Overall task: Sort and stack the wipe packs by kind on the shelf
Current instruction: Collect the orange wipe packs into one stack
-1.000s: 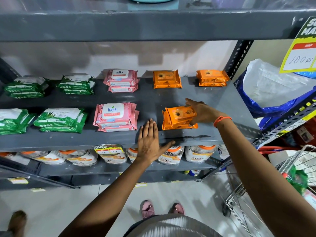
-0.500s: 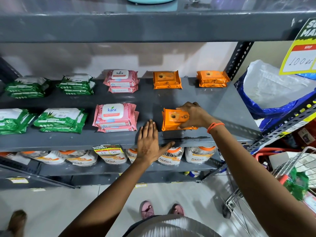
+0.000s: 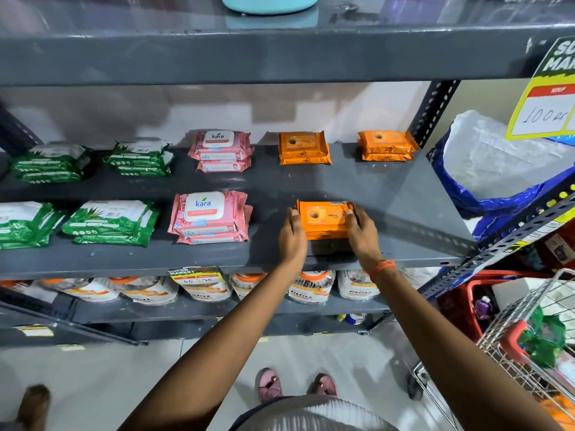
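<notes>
Orange front stack (image 3: 323, 219): on the shelf (image 3: 389, 194), front row, right of centre, clamped between both hands. Left hand (image 3: 292, 233) pressing the left end, fingers curled against the pack edge; right hand (image 3: 361, 231) mirroring on the right end, thumb up on the top face. Not a lift, by the look; more a squaring-up squeeze. Looks like two packs, top one sitting flush over the lower, though lower one mostly hidden.

Step in hand, judged: aligning this stack after placing the top pack.

Behind it, well apart: two more orange stacks at the back, rear orange stack (image 3: 303, 148) and corner orange stack (image 3: 385, 146). Left of centre: pink front stack (image 3: 211, 216), pink rear stack (image 3: 221, 150). Further left: green stacks (image 3: 110, 222) front and back. Kinds already grouped in columns by colour.

Next, probably: release both ends, check edges line up. Front-right slot bare, so possibly one more orange stack needed there; source unclear. Cart (image 3: 529, 337) at right holding mixed goods, contents too blurred to tell.
</notes>
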Demonstrator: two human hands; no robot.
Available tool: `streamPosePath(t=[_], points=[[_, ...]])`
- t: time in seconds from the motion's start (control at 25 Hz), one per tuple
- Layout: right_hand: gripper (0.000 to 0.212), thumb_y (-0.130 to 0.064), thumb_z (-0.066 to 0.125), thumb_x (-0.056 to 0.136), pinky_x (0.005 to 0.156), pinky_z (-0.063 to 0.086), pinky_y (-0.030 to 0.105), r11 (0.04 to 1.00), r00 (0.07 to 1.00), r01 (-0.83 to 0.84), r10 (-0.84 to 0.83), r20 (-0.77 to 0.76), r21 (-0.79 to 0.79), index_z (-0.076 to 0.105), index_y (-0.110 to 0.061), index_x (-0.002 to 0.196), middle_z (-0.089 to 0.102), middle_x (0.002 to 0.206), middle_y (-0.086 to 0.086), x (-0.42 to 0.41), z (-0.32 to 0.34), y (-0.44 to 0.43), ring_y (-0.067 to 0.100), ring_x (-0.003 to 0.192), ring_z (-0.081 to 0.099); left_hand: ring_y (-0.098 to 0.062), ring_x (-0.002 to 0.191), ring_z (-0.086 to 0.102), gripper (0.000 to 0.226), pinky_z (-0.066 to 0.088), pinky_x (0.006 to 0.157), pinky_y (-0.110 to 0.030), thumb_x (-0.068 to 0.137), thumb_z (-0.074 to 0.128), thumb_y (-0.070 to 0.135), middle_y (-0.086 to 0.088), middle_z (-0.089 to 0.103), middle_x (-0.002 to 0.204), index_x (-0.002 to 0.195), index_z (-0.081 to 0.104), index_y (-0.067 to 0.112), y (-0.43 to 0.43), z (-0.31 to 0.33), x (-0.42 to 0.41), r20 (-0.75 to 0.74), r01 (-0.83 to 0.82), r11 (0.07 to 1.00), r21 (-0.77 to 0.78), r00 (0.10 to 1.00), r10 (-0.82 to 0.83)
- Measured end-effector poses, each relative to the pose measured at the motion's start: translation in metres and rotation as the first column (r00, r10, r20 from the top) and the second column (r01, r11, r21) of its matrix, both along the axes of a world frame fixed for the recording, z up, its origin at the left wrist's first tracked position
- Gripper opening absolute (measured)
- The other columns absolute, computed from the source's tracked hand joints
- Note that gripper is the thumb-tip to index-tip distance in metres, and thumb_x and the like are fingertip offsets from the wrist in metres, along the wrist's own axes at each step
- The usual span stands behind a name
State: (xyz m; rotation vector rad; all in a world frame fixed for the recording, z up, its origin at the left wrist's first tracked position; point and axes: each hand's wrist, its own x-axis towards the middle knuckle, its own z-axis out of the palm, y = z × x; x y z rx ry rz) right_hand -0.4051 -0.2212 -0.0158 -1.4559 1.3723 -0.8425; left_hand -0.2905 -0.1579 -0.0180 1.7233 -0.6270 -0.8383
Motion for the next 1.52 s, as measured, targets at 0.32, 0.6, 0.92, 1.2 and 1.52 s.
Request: streamPosePath(t=[0.32,0.6,0.92,1.2,1.52], points=[[0.034,-0.009,0.040,0.098,0.081,0.047,0.024,0.977,0.939,0.181,-0.205,0.275,0.109,0.056,-0.002,0.128,0.062,0.116,0.012,0.014,-0.006,-0.009,0.016,0.098,0.055,-0.035,0.117,0.053,0.044,0.043,0.094,-0.040,0.101,0.030,0.020,-0.020,0.053,0.133,0.144,0.027,0.012,-0.012,0.004,-0.020,0.183,-0.019,0.996,0.091,0.983,0.002],[0.034,-0.008,0.042,0.098,0.087,0.046,0.030,0.966,0.910,0.209,-0.248,0.331,0.150,0.056,-0.002,0.128,0.060,0.128,0.019,0.014,-0.007,-0.013,0.016,0.100,0.054,-0.037,0.115,0.054,0.042,0.045,0.094,-0.044,0.101,0.030,0.020,-0.021,0.055,0.129,0.142,0.031,0.012,-0.014,0.006,-0.022,0.226,-0.050,0.992,0.114,0.974,0.023],[0.034,-0.010,0.043,0.098,0.086,0.045,0.028,0.972,0.922,0.187,-0.224,0.315,0.142,0.055,-0.004,0.128,0.062,0.121,0.013,0.022,-0.011,-0.005,0.016,0.099,0.055,-0.036,0.112,0.056,0.040,0.046,0.092,-0.041,0.101,0.030,0.019,-0.021,0.057,0.126,0.139,0.036,0.009,-0.003,0.007,-0.010,0.255,-0.033,0.996,0.087,0.967,0.010],[0.031,-0.011,0.047,0.096,0.091,0.046,0.031,0.960,0.914,0.256,-0.279,0.294,0.117,0.058,-0.003,0.125,0.059,0.107,0.006,0.034,-0.007,0.003,0.017,0.100,0.054,-0.038,0.119,0.052,0.041,0.043,0.096,-0.043,0.101,0.027,0.021,-0.021,0.050,0.136,0.139,0.034,0.007,0.000,0.010,0.008,0.236,0.095,0.988,0.122,0.964,-0.122],[0.031,-0.008,0.046,0.096,0.088,0.047,0.036,0.945,0.929,0.320,-0.326,0.175,0.061,0.058,0.005,0.121,0.058,0.101,0.010,0.048,-0.001,0.007,0.021,0.093,0.053,-0.038,0.125,0.045,0.043,0.036,0.099,-0.042,0.101,0.026,0.017,-0.023,0.041,0.143,0.141,0.027,0.002,-0.001,0.016,0.028,0.252,0.209,0.968,0.138,0.938,-0.238]])
